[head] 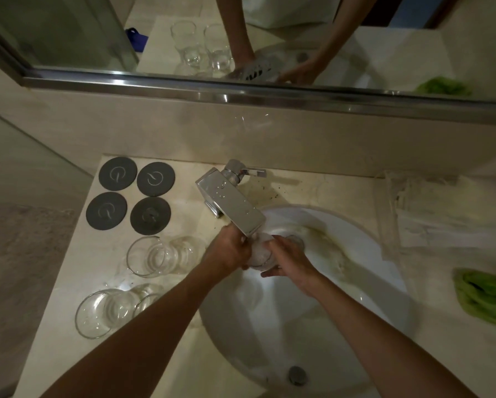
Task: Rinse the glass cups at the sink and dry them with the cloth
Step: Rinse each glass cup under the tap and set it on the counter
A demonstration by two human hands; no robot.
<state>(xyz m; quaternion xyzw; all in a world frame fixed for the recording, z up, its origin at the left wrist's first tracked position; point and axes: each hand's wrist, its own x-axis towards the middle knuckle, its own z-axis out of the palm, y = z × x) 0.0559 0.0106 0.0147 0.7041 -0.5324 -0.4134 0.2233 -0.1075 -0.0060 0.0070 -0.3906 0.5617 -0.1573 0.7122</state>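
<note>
A glass cup is under the chrome faucet, over the white sink, with water running onto it. My left hand grips the cup from the left. My right hand wraps it from the right, fingers curled around its side. Most of the cup is hidden by my hands and the spout. Two more glass cups stand on the counter at left, one nearer the faucet and one nearer me. A green cloth lies on the counter at far right.
Several dark round coasters lie on the counter behind the cups. Crumpled clear plastic sits at the back right. A mirror with a metal frame runs along the wall. The sink drain is near the front.
</note>
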